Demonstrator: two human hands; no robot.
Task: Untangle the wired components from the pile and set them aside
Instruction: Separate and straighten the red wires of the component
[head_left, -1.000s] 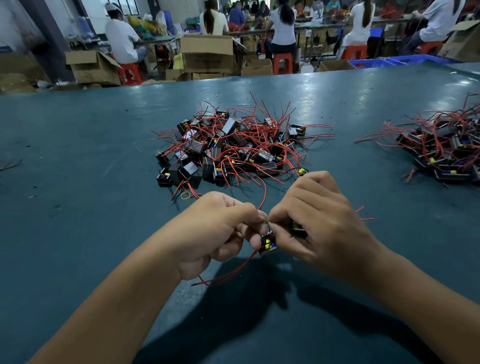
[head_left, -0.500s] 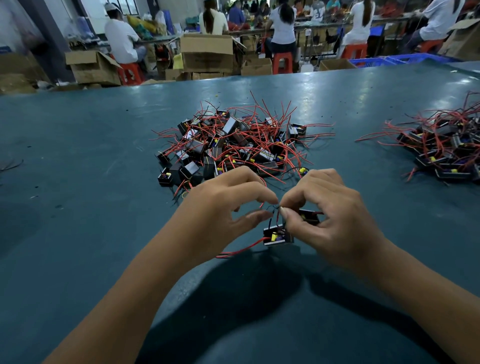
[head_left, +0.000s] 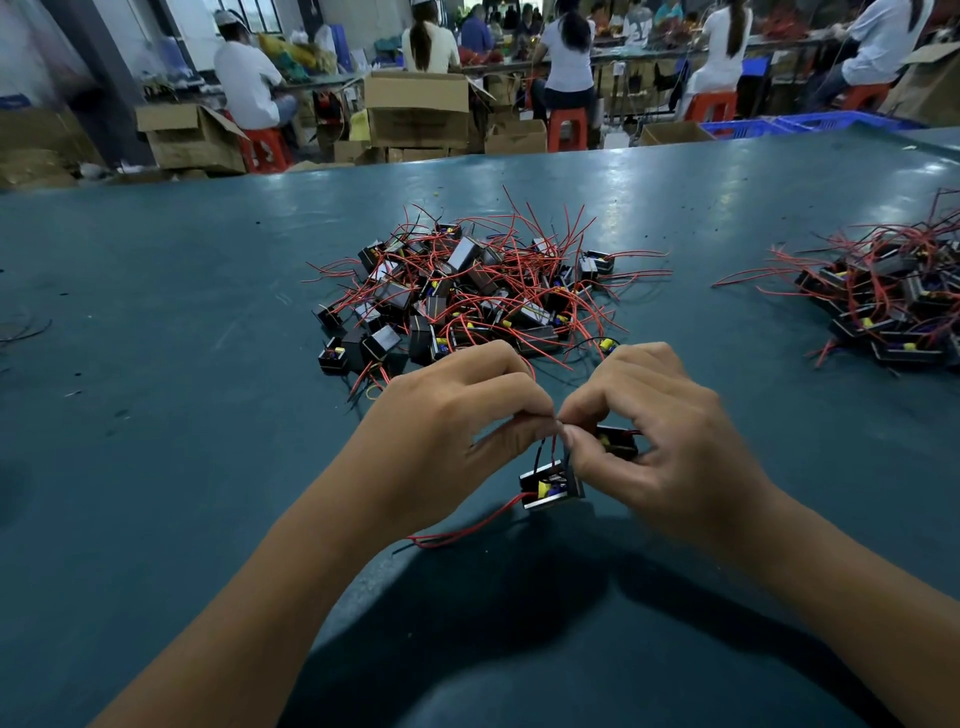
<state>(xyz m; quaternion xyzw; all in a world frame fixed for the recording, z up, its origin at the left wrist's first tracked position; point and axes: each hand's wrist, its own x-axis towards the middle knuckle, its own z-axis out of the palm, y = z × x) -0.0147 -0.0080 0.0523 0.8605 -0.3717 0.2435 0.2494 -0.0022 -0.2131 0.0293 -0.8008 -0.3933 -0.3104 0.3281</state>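
Fingers (head_left: 537, 410) of both hands pinch thin wires (head_left: 551, 446) together; a component (head_left: 551, 486) dangles just below them, the pile (head_left: 467, 291) lies beyond.

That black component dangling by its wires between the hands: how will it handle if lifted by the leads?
The component probably swings and twists, since it hangs from thin wires. Its trailing red lead droops, so likely floppy. Seems light.
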